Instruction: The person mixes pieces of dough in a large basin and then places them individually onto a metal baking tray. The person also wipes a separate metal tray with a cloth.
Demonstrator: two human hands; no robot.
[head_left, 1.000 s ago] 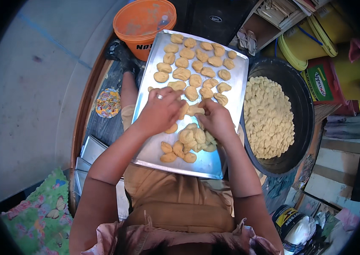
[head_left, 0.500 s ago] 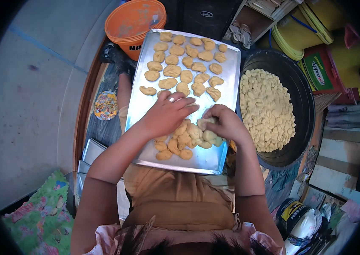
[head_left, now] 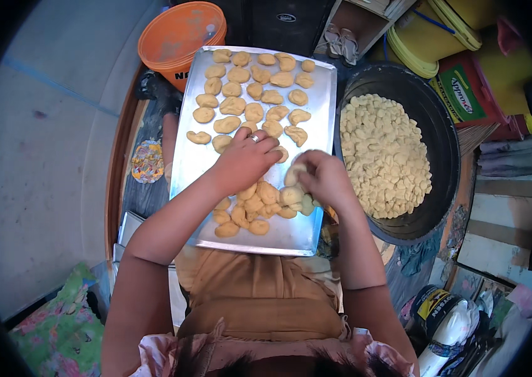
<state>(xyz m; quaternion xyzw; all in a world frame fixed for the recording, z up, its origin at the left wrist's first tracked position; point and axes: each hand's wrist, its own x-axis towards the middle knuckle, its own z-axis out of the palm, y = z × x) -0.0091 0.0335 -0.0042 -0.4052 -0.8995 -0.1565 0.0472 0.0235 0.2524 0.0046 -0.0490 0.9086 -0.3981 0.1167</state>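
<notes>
A metal tray (head_left: 303,237) across my lap bears several rows of rounded, flattened yellow dough pieces (head_left: 231,105) and a loose heap (head_left: 253,204) nearer me, some pieces paler. My left hand (head_left: 247,157) rests over pieces in the tray's middle, its fingers bent and slightly apart, partly hiding what lies under them. My right hand (head_left: 325,179) pinches a pale dough piece (head_left: 294,176) at the heap's right side. Right of the tray, a large black tub (head_left: 442,163) contains many small pale dough pieces (head_left: 385,151).
An orange bucket (head_left: 181,38) stands behind the tray. Yellow buckets (head_left: 429,38), a red container (head_left: 467,94) and a shelf with shoes (head_left: 341,44) are at the back right. Stacked metal trays (head_left: 127,229) lie to the left, beside a colourful round mat (head_left: 148,162).
My right hand has gone from the tray's middle down to the heap, where it grips a pale piece. My left fingers stay over the middle pieces. The whole scene has shifted left in view.
</notes>
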